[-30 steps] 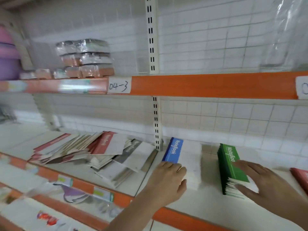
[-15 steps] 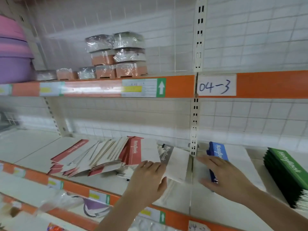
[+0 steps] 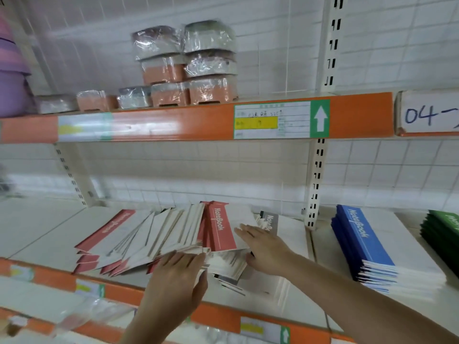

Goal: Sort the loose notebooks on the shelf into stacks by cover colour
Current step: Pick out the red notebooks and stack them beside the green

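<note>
Up top, plastic-wrapped orange and grey boxes (image 3: 188, 70), purple plastic tubs (image 3: 11, 83), handwritten white label (image 3: 429, 115) at right.

Red-spined notebooks (image 3: 218, 228), blue stack (image 3: 365, 242) (green stack (image 3: 444, 232) beside), orange shelf edge (image 3: 173, 122).

The loose notebooks (image 3: 159, 234) lie fanned in a messy, overlapping heap on the shelf (image 3: 42, 227), left of the slotted upright post (image 3: 313, 194); most have red spines and pale covers, slanted at differing angles; one red notebook (image 3: 219, 227) lies on top, lettered "NoteBook"; a grey notebook (image 3: 270, 220) lies nearest the post, partly buried; right of the post stands a neat blue stack (image 3: 365, 242), spines aligned; beyond it, further from the post, a green stack (image 3: 444, 232), cut off by the frame edge.
</note>
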Motion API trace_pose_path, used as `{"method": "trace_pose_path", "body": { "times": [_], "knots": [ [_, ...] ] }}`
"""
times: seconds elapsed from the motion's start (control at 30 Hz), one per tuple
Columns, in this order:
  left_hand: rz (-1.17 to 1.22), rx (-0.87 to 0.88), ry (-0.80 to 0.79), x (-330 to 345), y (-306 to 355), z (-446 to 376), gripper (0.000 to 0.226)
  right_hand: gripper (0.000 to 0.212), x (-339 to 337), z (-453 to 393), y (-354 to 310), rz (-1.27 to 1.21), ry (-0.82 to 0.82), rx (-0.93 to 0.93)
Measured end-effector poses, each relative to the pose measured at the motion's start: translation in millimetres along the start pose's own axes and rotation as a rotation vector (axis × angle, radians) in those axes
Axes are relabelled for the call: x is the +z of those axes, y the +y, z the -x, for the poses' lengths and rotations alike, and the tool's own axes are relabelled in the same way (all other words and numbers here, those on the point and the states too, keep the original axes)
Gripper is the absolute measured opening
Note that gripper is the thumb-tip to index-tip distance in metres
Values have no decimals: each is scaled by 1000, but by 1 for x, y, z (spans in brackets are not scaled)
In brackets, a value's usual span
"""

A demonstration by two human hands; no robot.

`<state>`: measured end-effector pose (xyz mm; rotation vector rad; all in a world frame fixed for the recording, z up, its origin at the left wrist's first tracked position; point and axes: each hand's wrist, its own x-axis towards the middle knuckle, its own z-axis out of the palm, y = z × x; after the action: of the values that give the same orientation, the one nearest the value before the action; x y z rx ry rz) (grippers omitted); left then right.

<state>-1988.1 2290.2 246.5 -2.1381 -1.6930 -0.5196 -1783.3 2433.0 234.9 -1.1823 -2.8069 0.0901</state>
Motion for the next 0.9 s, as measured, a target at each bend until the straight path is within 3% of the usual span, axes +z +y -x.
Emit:
{"method": "trace_pose_path", "body": {
  "times": [0.17, 0.37, 0.5, 0.57, 0.67, 0.8, 0.9],
  "knots": [
    [39, -27, -63, -2, -14, 9, 33, 68, 13, -26, -4, 29, -20, 44],
    [54, -56, -86, 4, -15, 2, 35, 34, 7, -30, 1, 110, 24, 118],
    [43, -78, -102, 9, -6, -14, 36, 11, -12, -16, 7, 40, -21, 28],
    [19, -68, -143, 16, -5, -24, 34, 19, -18, -5, 10, 11, -55, -11],
    [-27, -87, -165, 30, -6, -39, 29, 47, -30, 16, 15, -6, -10, -10],
    [-132, -86, -337, 43, 5, -64, 85, 55, -49, 46, 26, 120, 139, 10],
    [-149, -86, -467, 55, 8, -75, 91, 52, -53, 67, 34, 98, 238, 6]
  ]
}}
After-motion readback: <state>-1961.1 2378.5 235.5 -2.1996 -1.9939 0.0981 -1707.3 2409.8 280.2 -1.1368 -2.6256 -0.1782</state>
